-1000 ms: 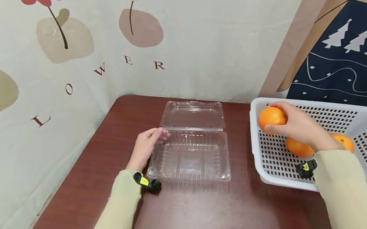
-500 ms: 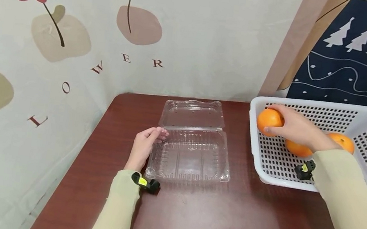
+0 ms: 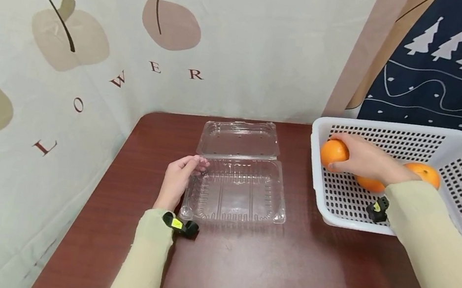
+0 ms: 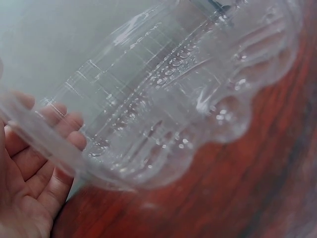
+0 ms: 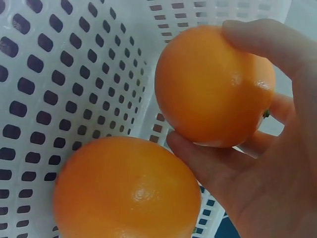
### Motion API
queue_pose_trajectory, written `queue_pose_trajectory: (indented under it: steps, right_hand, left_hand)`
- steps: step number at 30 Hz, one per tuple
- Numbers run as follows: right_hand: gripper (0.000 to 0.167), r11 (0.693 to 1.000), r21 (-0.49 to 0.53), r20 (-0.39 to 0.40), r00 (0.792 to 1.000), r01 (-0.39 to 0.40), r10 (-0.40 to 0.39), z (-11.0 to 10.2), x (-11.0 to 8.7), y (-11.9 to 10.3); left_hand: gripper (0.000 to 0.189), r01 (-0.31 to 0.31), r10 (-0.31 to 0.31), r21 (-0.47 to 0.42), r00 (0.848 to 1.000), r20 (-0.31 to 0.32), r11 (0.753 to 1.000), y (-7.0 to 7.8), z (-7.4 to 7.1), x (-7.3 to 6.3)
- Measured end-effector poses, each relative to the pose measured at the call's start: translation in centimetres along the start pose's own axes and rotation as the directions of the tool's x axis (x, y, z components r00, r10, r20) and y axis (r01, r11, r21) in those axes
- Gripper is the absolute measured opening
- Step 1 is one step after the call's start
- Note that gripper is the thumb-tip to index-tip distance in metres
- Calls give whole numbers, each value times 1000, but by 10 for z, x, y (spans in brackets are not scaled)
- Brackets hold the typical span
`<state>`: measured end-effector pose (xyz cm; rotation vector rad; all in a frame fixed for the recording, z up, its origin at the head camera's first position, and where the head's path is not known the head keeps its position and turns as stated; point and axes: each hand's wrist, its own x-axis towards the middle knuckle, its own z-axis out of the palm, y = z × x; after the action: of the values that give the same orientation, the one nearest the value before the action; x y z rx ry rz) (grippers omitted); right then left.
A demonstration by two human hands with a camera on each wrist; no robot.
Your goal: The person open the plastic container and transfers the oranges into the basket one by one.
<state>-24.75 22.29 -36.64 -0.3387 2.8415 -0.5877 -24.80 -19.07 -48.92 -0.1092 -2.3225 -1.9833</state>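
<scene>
In the head view, a clear plastic clamshell container (image 3: 234,197) lies opened out on the table, its lid (image 3: 240,140) folded back toward the wall. My left hand (image 3: 175,178) pinches the container's left rim, and several fingertips (image 4: 74,121) show through the clear wall in the left wrist view. On the right, my right hand (image 3: 365,159) holds an orange (image 3: 333,153) between thumb and fingers, inside the left end of a white basket (image 3: 358,225). Two more oranges lie in the basket, one (image 3: 369,184) partly under my hand and another (image 3: 421,173) behind my wrist.
The dark red-brown table (image 3: 256,272) runs in front of the container and basket. A pale wall cloth (image 3: 264,44) with flower prints rises at the left and back. Behind the basket hangs a navy cloth (image 3: 454,92) with white trees.
My right hand and the orange have shifted slightly left within the basket. My left hand stays at the container's rim. The head view has shifted a little.
</scene>
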Motion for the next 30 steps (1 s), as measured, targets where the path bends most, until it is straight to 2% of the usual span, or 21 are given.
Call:
queue_pose_trajectory:
  steps: [4,6,9,11,13,20,30]
  right_hand:
    - [69,1000,-24,-9,1000,20,-20,2,1,0]
    - [69,999,-23,-10,999,30,-31,2,1,1]
    - [70,999,-27,-1,1000,31,-31,2,3,2]
    - [71,999,-32,10,1000,29,-29,2,3,3]
    - [71,999,-43,21,1000,18,-17,2,4,3]
    - [73,997,-73,42,999,14,-11,3,6,2]
    - [75,997,-75,47,998,-33,36,6,2,3]
  left_hand:
    - [37,13,-12,-4,1000,10,1000,2,-1,-1]
    - [35,16,-16,-9,1000,18,1000,11,0,-4]
    - [35,16,-16,-8,1000,20,1000,12,0,-4]
    - [37,10,-10,-5,1000,13,1000,12,0,-4]
    - [38,-1,1,-6,1000,10,1000,4,1,-1]
    - [37,-21,20,-22,1000,-12,1000,3,0,0]
    - [35,2,-1,-44,1000,20,999,5,-3,-1]
